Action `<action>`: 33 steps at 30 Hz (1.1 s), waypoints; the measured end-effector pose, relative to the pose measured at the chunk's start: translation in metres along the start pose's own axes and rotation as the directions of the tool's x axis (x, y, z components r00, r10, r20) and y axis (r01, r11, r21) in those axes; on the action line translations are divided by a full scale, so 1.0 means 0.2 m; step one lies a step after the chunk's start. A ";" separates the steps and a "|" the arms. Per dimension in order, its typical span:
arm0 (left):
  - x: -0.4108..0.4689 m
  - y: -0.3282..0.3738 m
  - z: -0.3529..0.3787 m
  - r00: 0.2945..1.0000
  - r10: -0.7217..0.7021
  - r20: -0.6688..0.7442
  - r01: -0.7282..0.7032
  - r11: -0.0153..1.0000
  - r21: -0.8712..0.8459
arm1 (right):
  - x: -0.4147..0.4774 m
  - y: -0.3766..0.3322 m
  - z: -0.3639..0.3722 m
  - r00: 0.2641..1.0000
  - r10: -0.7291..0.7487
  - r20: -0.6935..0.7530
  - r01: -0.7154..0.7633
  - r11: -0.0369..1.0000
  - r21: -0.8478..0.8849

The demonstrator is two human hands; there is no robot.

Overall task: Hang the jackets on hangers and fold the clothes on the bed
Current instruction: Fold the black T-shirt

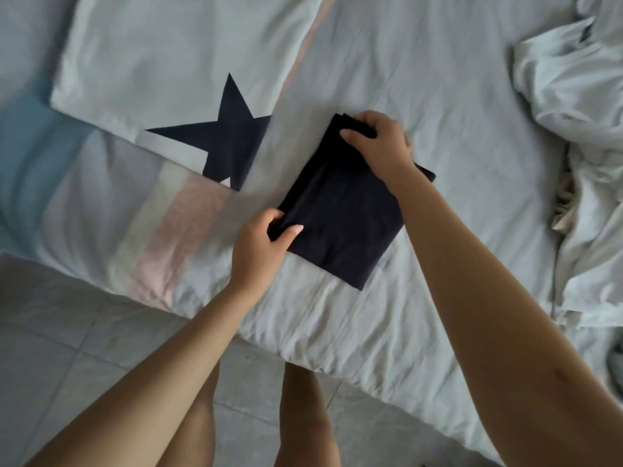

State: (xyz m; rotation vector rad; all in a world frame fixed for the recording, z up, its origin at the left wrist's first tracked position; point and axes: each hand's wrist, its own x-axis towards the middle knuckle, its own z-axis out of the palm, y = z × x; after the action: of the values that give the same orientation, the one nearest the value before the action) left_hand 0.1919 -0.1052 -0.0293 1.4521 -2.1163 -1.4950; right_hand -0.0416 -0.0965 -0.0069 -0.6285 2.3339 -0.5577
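A dark navy garment point(340, 214), folded into a small rectangle, lies on the pale bed sheet point(455, 112) near the bed's front edge. My left hand point(261, 246) pinches its near left corner between thumb and fingers. My right hand point(379, 139) grips the far corner, fingers curled over the folded edge. My right forearm crosses over the garment's right side and hides part of it.
A folded light cloth with a large navy star point(222, 136) lies to the left, over a pastel striped cover point(111, 210). A crumpled white heap of fabric point(580, 136) fills the right side. Grey floor tiles point(67, 348) run below the bed edge, by my legs.
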 end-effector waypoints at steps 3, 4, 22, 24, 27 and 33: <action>-0.02 -0.01 -0.03 0.997 -0.039 -0.066 0.040 0.999 0.015 | 0.02 -0.02 0.01 0.998 0.053 -0.021 -0.051 0.996 0.076; -0.02 -0.01 -0.03 0.993 -0.068 -0.093 0.070 0.997 0.017 | 0.02 -0.03 0.02 0.998 0.055 -0.031 -0.053 0.995 0.080; 0.02 0.01 0.03 0.999 0.049 -0.018 -0.043 0.963 0.266 | -0.62 0.19 0.28 0.641 0.524 -0.561 -0.289 0.842 0.456; 0.06 0.00 0.01 0.997 0.044 0.057 -0.060 0.953 0.298 | -0.74 0.31 0.28 0.693 0.659 -0.293 -0.308 0.637 0.706; 0.11 0.05 -0.02 0.972 -0.178 0.151 0.172 0.984 0.054 | -0.80 0.39 0.21 0.786 0.614 0.075 -0.356 0.351 0.866; 0.11 0.29 -0.08 0.875 -0.258 0.411 0.437 0.787 -0.435 | -0.74 0.34 0.07 0.868 0.249 0.429 -0.471 0.147 0.869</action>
State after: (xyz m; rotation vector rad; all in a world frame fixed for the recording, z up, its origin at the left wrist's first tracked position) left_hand 0.1554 -0.1307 0.0170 1.5072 -1.4149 -2.3715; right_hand 0.0487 0.0381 0.0183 0.5044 1.3595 -1.4391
